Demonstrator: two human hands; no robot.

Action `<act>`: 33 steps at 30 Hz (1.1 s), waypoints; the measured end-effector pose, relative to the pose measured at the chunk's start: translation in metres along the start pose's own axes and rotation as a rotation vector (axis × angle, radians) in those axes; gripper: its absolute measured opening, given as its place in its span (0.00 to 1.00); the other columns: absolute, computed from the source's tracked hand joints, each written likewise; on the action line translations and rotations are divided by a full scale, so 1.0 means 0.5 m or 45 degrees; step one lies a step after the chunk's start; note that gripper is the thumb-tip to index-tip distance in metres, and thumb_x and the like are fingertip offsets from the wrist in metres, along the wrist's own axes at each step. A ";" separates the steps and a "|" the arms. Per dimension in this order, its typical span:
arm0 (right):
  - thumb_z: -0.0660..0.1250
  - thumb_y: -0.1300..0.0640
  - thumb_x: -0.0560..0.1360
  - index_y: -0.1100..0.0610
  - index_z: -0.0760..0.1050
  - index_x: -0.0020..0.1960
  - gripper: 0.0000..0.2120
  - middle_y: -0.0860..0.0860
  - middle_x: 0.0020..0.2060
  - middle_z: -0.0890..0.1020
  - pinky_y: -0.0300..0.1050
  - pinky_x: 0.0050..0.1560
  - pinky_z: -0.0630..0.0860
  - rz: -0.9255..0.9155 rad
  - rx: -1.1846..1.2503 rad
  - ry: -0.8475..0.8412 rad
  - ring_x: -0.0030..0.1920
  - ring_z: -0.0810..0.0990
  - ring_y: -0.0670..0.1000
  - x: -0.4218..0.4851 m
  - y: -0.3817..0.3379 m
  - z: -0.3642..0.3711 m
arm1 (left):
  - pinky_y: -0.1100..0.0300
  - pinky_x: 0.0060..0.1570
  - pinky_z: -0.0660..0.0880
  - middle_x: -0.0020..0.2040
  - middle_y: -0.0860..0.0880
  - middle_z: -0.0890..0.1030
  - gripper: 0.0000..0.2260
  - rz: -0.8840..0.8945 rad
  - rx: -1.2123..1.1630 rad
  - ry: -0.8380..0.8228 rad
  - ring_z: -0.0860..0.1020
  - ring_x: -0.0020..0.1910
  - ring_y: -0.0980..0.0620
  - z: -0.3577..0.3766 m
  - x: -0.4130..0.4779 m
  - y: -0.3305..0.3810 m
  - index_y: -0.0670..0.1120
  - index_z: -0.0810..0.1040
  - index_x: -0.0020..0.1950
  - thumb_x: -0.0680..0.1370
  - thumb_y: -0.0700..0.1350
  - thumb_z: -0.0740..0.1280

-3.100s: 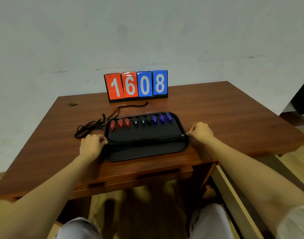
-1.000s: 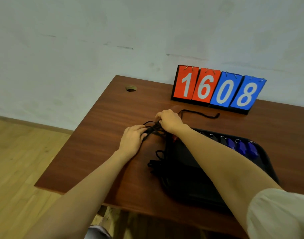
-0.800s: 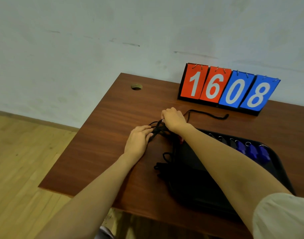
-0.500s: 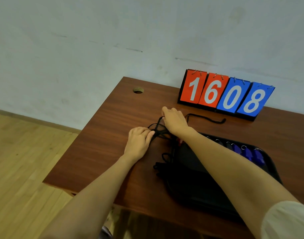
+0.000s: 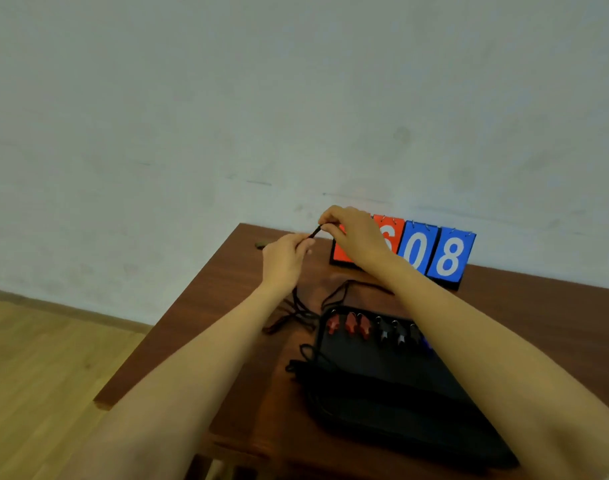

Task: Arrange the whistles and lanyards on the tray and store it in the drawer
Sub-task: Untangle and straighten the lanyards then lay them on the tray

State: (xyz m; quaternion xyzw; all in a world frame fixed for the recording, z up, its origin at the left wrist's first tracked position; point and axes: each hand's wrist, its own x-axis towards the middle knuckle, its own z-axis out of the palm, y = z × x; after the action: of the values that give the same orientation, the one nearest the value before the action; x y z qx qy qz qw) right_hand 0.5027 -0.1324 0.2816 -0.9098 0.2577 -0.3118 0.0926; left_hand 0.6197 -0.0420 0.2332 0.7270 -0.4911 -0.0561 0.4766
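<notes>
**One black lanyard held up between two hands, the rest in a heap below**

Both hands are raised above the table [image 5: 227, 306]. The left hand [image 5: 285, 261] has its fingers curled round a lanyard [image 5: 315, 232]. The right hand [image 5: 356, 237], just beyond it and a little higher, pinches the same cord between thumb and fingertips. A short, taut stretch of cord shows between them. Below the left wrist the cord drops to a loose tangle of lanyards [image 5: 289, 318] on the wood.

Under the right forearm lies the black tray [image 5: 382, 382], with red whistles [image 5: 348, 323] and black whistles [image 5: 391, 333] in a row along its far side. Any blue ones are mostly hidden by the arm. More cord loops [image 5: 305, 358] spill over the tray edge nearest the left forearm. A flip scoreboard [image 5: 434, 254] stands behind the right hand.

The cord looks thin, limp and nearly weightless, so it should keep no shape of its own and will probably catch on its neighbours in the heap. A pinch near one end, with the other hand sliding along it, seems the likeliest way to draw it free. Held at both ends, it could then be laid straight. The whistles look like small, hard, light plastic, so a nudge to the tray could scatter the row
</notes>
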 end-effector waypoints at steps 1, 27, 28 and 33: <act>0.63 0.58 0.79 0.57 0.79 0.53 0.08 0.54 0.45 0.83 0.47 0.48 0.73 -0.009 -0.013 0.088 0.47 0.78 0.54 -0.001 -0.002 -0.028 | 0.49 0.54 0.72 0.42 0.49 0.83 0.11 0.034 0.050 0.011 0.79 0.45 0.48 -0.007 0.004 0.014 0.48 0.81 0.50 0.80 0.49 0.61; 0.60 0.50 0.80 0.56 0.77 0.51 0.11 0.50 0.41 0.84 0.51 0.53 0.74 0.535 -0.115 0.645 0.48 0.78 0.53 -0.222 0.141 -0.399 | 0.56 0.41 0.71 0.47 0.47 0.83 0.09 0.150 0.268 0.238 0.79 0.45 0.46 -0.090 0.018 0.184 0.45 0.79 0.53 0.80 0.47 0.61; 0.61 0.49 0.80 0.56 0.77 0.49 0.12 0.50 0.38 0.84 0.48 0.47 0.74 0.569 -0.133 0.620 0.44 0.79 0.53 -0.240 0.150 -0.399 | 0.57 0.41 0.71 0.47 0.47 0.83 0.10 0.161 0.284 0.226 0.79 0.45 0.46 -0.085 0.010 0.181 0.45 0.79 0.53 0.80 0.46 0.60; 0.58 0.54 0.81 0.62 0.76 0.51 0.12 0.55 0.42 0.84 0.47 0.41 0.73 0.646 -0.267 0.508 0.41 0.80 0.56 -0.317 0.187 -0.384 | 0.52 0.45 0.76 0.53 0.47 0.82 0.13 0.165 0.371 0.134 0.79 0.48 0.44 -0.040 -0.023 0.168 0.45 0.76 0.61 0.81 0.39 0.56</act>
State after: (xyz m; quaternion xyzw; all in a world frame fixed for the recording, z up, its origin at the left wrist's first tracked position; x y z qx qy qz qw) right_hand 0.2396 -0.1301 0.3197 -0.7424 0.5195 -0.4225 0.0210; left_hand 0.5694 -0.0259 0.3023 0.7572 -0.5142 0.0847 0.3937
